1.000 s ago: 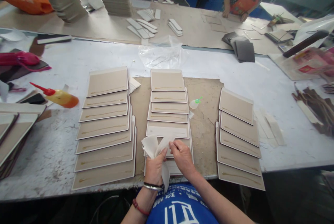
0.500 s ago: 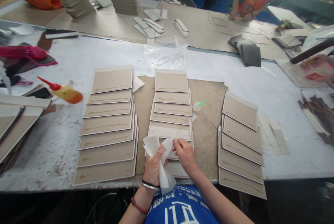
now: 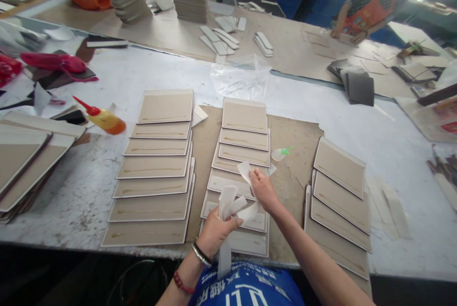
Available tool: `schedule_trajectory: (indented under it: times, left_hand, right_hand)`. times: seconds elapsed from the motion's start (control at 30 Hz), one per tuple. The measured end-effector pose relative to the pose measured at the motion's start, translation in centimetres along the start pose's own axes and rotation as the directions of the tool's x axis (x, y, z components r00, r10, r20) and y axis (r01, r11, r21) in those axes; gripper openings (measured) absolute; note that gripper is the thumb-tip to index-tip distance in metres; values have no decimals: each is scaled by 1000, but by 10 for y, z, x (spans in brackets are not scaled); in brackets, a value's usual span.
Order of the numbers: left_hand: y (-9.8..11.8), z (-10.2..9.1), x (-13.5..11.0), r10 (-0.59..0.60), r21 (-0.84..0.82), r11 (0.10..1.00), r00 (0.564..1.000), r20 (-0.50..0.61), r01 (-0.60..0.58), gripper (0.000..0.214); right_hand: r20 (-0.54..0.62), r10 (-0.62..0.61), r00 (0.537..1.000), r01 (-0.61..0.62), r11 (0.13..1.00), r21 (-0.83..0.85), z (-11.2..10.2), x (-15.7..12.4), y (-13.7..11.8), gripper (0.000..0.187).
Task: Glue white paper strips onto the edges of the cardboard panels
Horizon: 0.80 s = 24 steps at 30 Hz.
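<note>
Pale strips [image 3: 227,200]: bunched over the middle column of boards [image 3: 244,113], left hand's [image 3: 216,231] fingers clamped on them, apparently freeing the right hand [image 3: 263,189].
Single strip [image 3: 244,172]: pinched in right fingers, same column.
Left column [image 3: 153,162]: boards overlapped, seemingly so each brown line [image 3: 153,170] lies uncovered.

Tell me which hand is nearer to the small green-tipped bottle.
Right. In the picture, the right hand is below and left of the small green-tipped bottle; the left hand is farther down and left.
</note>
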<state>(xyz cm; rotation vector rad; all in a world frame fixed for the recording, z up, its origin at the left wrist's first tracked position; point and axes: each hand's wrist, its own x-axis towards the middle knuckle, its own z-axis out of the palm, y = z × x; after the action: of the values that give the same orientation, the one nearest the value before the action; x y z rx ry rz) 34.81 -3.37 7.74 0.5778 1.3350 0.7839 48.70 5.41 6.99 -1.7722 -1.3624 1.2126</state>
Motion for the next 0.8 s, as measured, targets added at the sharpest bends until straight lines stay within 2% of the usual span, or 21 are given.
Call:
schedule_trajectory:
  times: [0.07, 0.1, 0.17, 0.23, 0.27, 0.33, 0.4, 0.5, 0.8]
  left_hand:
    - [12, -4, 3, 95, 230, 969, 995, 14, -96, 20]
    - [17, -5, 6, 163, 392, 907, 987, 7, -153, 14]
    - [26, -7, 14, 331, 702, 671, 944, 3, -237, 7]
    - [29, -8, 27, 483, 872, 413, 875, 35, -263, 12]
    - [29, -8, 34, 533, 911, 321, 845, 52, -259, 14]
    - [26, -8, 49, 585, 946, 218, 808, 71, -240, 17]
    - [22, -8, 62, 617, 957, 177, 784, 74, -230, 18]
    - [18, -11, 74, 630, 955, 179, 773, 74, -237, 21]
    - [18, -14, 87, 567, 951, 183, 817, 106, -250, 22]
  right_hand:
    - [88, -89, 992, 104, 979, -176, -1, 24, -7, 24]
    - [138, -110, 984, 139, 965, -222, 0, 34, -11, 24]
    - [235, -140, 962, 209, 931, -301, 8, 52, -17, 25]
    - [305, -148, 941, 261, 890, -373, 18, 66, -22, 25]
    - [327, -146, 934, 279, 869, -408, 23, 72, -24, 25]
    - [357, -132, 925, 301, 827, -475, 32, 81, -25, 24]
    - [376, -110, 920, 313, 785, -535, 37, 87, -24, 23]
    - [391, -70, 918, 315, 728, -609, 42, 91, -24, 22]
    - [365, 23, 931, 278, 604, -747, 47, 89, -28, 25]
